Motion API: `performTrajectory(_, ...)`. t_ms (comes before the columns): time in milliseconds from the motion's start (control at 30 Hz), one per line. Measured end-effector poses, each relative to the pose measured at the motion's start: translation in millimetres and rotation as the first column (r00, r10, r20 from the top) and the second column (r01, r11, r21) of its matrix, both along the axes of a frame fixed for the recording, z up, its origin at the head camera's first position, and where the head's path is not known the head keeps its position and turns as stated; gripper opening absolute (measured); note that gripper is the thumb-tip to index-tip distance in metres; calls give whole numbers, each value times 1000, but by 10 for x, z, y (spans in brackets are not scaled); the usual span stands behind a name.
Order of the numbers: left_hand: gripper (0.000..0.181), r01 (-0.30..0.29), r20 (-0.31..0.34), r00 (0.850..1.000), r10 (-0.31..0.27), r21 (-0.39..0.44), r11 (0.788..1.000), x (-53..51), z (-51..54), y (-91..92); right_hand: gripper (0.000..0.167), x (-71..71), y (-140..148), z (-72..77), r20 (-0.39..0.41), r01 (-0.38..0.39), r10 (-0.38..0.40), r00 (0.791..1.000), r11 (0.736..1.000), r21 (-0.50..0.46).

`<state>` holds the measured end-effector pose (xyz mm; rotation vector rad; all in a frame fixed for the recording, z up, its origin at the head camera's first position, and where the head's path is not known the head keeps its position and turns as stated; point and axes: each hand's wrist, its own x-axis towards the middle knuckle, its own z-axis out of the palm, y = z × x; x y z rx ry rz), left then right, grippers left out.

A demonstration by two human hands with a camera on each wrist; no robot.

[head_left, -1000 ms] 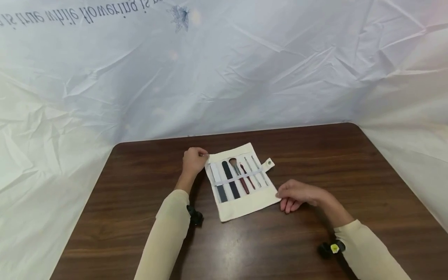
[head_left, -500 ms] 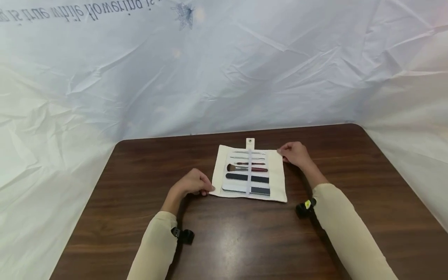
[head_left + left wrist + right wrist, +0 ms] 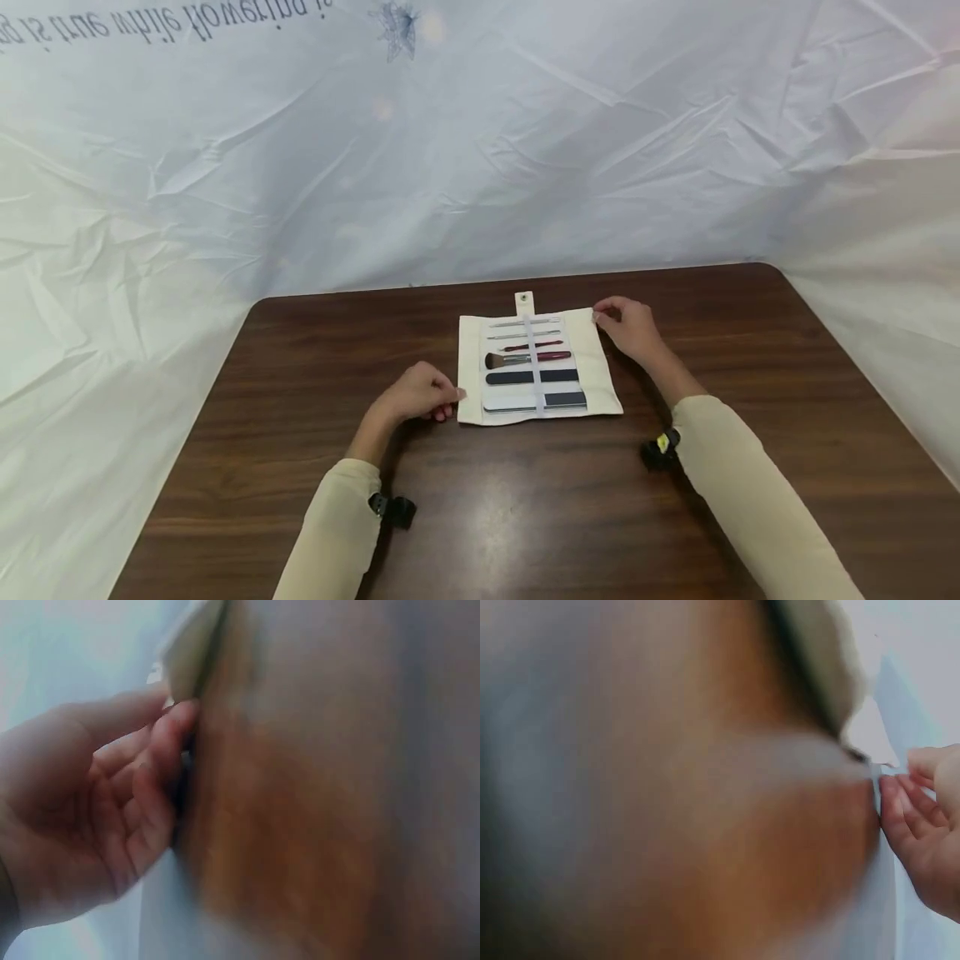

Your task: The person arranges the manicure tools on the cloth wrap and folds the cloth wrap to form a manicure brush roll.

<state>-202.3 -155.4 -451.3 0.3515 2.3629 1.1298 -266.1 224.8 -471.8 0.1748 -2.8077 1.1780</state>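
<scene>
A cream cloth tool roll (image 3: 469,358) lies unfolded on the table, its snap tab (image 3: 523,302) pointing to the far side. An elastic band (image 3: 534,358) crosses its tools: a makeup-style brush (image 3: 551,356) with a red handle, a thin red tool (image 3: 534,345), slim metal tools (image 3: 525,335), a black file (image 3: 555,377) and a white-and-black file (image 3: 564,399). My left hand (image 3: 416,392) pinches the roll's left edge near the front corner, also seen in the left wrist view. My right hand (image 3: 632,331) pinches its far right corner; the right wrist view is blurred.
The dark wooden table (image 3: 480,500) has rounded far corners. White sheeting (image 3: 450,167) with printed writing hangs behind it and along both sides. A small black device (image 3: 393,510) is strapped to each wrist.
The tool roll has turned so its tab points away instead of right. My right hand has gone from the near right corner to the far one; my left hand has come nearer.
</scene>
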Motion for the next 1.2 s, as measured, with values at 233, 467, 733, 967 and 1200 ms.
performTrajectory(233,31,36,-329,940,-85,-151,988,66,-9,-23,21,481,189,70,-78,-263,280,957,949,177)
performTrajectory(467,53,83,-386,893,-232,-365,928,123,0,91,68,801,326,87,44,-445,469,882,799,404)
performTrajectory(733,38,19,-432,876,-213,-410,912,159,-56,185,87,881,324,16,48,-429,468,882,758,492)
performTrajectory(967,20,-53,-474,875,-102,-302,952,167,-128,190,42,832,251,-106,-150,-318,414,898,845,429)
performTrajectory(1200,33,-137,-445,892,74,-110,984,100,-145,258,14,716,233,-95,-105,-243,255,961,963,115)
